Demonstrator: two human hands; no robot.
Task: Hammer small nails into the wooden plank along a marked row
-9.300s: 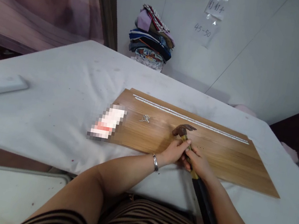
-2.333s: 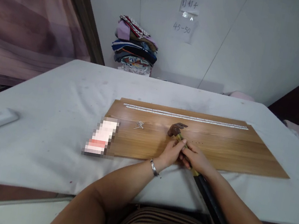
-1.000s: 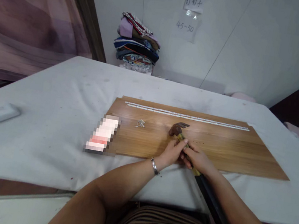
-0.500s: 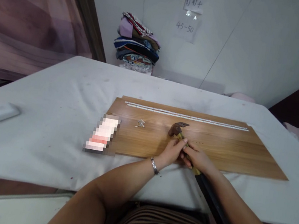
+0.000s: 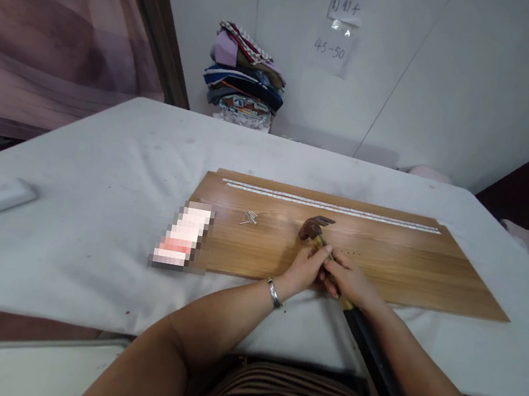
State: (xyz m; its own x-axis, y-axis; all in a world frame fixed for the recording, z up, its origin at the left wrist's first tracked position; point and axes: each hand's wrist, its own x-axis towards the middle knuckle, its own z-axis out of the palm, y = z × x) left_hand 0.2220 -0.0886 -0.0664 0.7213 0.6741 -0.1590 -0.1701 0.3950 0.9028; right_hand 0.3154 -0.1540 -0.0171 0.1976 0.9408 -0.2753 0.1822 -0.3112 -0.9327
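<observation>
A claw hammer (image 5: 311, 229) with a rusty brown head, yellowish neck and long black grip slants over the wooden board (image 5: 254, 257). My left hand (image 5: 306, 267), with a silver bracelet at the wrist, is closed around the neck just below the head. Right beside it, my right hand (image 5: 349, 281) is also closed on the neck, above the black grip. The two hands touch, and some of their fingers are hidden. Several loose nails (image 5: 249, 218) lie on the board to the left of the hammer head. A short row of dark dots (image 5: 350, 253) shows just right of my hands.
Two white measuring strips (image 5: 334, 207) run along the board's far edge. A blurred-out phone-like object (image 5: 183, 235) lies at its left end. A white cloth covers the table (image 5: 92, 196). Folded clothes (image 5: 247, 77) are stacked at the back, against the wall (image 5: 430, 84).
</observation>
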